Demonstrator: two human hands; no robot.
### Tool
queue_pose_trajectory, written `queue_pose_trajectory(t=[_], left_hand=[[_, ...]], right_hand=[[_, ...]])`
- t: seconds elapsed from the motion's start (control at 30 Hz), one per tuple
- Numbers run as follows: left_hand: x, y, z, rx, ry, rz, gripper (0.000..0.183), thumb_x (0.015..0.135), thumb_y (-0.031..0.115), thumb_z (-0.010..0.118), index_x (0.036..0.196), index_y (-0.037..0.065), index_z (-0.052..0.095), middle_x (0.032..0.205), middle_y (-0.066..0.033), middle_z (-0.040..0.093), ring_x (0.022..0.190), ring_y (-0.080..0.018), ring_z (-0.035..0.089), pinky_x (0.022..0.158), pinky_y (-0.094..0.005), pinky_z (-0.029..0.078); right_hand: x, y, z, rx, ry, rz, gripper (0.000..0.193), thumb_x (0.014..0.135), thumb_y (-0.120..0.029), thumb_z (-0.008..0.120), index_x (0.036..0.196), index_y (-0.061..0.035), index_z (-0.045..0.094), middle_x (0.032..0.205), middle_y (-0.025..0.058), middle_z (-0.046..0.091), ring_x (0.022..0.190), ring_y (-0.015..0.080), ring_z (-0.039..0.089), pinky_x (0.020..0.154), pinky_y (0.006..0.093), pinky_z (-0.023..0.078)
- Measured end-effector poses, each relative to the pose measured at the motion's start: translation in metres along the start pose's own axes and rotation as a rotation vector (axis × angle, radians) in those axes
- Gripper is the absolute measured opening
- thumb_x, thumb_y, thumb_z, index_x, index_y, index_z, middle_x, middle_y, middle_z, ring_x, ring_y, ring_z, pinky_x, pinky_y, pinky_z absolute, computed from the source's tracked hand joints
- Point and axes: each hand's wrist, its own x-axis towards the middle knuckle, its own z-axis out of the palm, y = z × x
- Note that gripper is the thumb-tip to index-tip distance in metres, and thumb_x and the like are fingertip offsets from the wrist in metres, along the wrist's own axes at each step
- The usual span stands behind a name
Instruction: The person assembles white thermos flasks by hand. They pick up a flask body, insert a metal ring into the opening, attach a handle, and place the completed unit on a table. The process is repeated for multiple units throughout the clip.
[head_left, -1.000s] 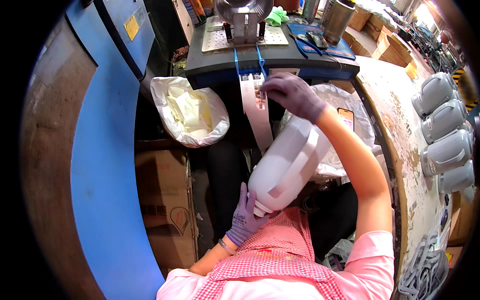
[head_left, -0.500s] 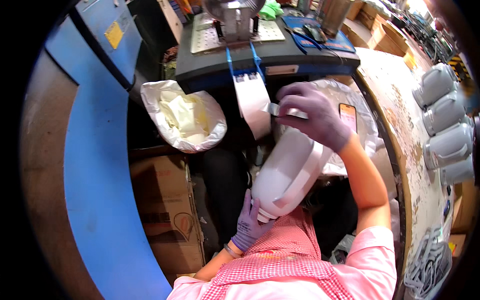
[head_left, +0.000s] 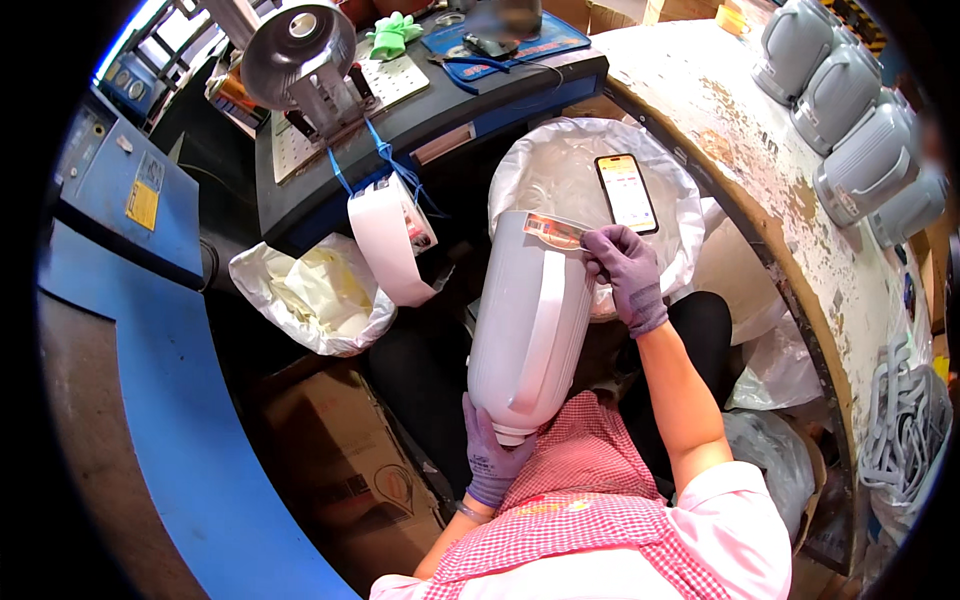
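Right gloved hand (head_left: pixel 628 272) shifted from curling paper strip (head_left: pixel 382 243) to rounded plastic jug (head_left: pixel 512 320), glossy label (head_left: pixel 553 232) pinched at one end, narrow neck (head_left: pixel 509 438) clasped by left gloved hand (head_left: pixel 492 457)

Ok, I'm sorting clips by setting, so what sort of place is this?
Probably a small factory or assembly workshop: matching grey jugs line the worn bench, a label roll hangs from the desk by blue ties, and pliers lie on a mat.
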Motion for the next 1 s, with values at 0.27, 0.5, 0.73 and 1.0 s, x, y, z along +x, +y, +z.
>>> queue_pose_trajectory(t=[0.27,0.5,0.73,1.0], left_hand=[[0.006,0.006,0.0,0.027,-0.031,0.01,0.116,0.071,0.022,0.084,0.157,0.008,0.008,0.151,-0.0366,0.028,0.135,-0.0543,0.039,0.106,-0.0554,0.041],[0.01,0.009,-0.002,0.023,-0.073,-0.03,0.114,0.072,0.027,0.083,0.157,0.008,0.009,0.151,-0.0396,0.025,0.135,-0.0563,0.038,0.106,-0.0547,0.043],[0.004,0.004,0.003,0.053,-0.014,0.055,0.114,0.072,0.026,0.084,0.157,0.009,0.009,0.15,-0.0399,0.027,0.135,-0.0567,0.038,0.105,-0.0547,0.044],[0.001,-0.001,0.006,0.04,-0.012,0.061,0.114,0.073,0.024,0.083,0.158,0.011,0.008,0.151,-0.0407,0.025,0.135,-0.0573,0.037,0.106,-0.0555,0.042]], right_hand=[[0.006,-0.003,-0.009,-0.021,-0.03,0.046,0.023,0.09,-0.022,0.076,0.096,-0.0024,0.065,0.076,0.0001,0.066,0.061,0.0033,0.058,0.053,0.0166,0.044],[0.006,-0.006,-0.009,-0.062,-0.026,0.006,0.022,0.089,-0.018,0.077,0.095,-0.0011,0.065,0.074,0.0008,0.066,0.059,0.0035,0.058,0.051,0.0171,0.043],[0.018,-0.016,-0.03,-0.553,-0.068,-0.195,0.034,0.082,-0.027,0.083,0.09,0.0012,0.067,0.072,0.0022,0.066,0.064,0.0068,0.058,0.057,0.0243,0.048],[0.042,-0.056,-0.024,-0.374,-0.49,-0.181,0.035,0.085,-0.025,0.075,0.11,-0.0007,0.07,0.094,0.0086,0.071,0.088,0.0152,0.068,0.08,0.0302,0.055]])
